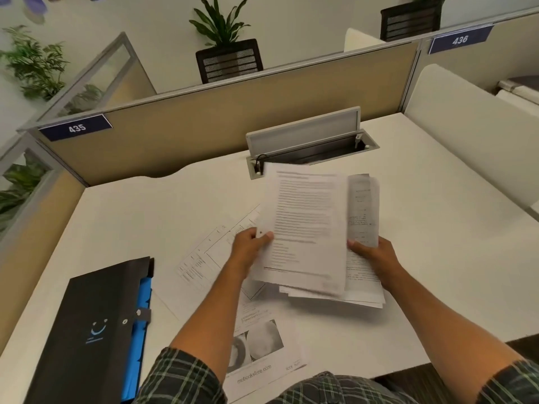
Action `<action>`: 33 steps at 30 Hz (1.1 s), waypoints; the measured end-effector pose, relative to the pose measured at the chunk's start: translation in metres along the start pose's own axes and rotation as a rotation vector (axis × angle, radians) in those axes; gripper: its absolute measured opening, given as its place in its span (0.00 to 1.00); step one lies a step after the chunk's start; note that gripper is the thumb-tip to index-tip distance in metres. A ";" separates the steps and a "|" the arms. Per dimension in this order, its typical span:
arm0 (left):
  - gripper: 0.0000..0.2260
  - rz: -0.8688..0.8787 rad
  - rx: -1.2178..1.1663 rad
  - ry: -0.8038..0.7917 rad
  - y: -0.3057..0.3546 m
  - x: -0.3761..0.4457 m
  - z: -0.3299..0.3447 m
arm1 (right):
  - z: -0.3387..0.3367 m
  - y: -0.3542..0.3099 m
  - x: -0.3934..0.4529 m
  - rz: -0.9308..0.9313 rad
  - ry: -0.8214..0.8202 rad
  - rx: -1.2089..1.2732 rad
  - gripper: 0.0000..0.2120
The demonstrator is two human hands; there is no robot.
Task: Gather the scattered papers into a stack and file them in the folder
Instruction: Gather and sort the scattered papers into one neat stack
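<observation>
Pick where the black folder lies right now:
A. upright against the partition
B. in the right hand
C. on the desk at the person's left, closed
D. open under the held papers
C: the black folder lies flat and closed on the desk, left of the left hand.

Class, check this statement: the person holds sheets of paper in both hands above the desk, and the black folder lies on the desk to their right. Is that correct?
One detail is wrong. The head view shows the black folder lying to the person's left, not right. The rest holds: the left hand and right hand both hold sheets of paper above the desk.
</observation>
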State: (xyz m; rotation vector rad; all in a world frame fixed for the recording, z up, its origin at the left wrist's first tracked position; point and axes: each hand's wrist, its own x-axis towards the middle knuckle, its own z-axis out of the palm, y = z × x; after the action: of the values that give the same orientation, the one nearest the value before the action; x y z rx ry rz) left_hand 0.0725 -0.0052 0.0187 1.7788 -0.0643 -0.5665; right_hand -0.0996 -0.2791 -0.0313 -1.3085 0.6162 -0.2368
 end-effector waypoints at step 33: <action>0.39 -0.155 1.059 0.293 -0.029 0.003 -0.066 | -0.014 0.010 -0.005 0.085 -0.068 0.057 0.31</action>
State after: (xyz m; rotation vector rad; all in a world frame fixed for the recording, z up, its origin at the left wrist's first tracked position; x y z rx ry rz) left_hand 0.0951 0.0613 0.0022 2.9030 -0.0213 -0.3844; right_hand -0.1131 -0.2861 -0.0413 -1.2279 0.6024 -0.1385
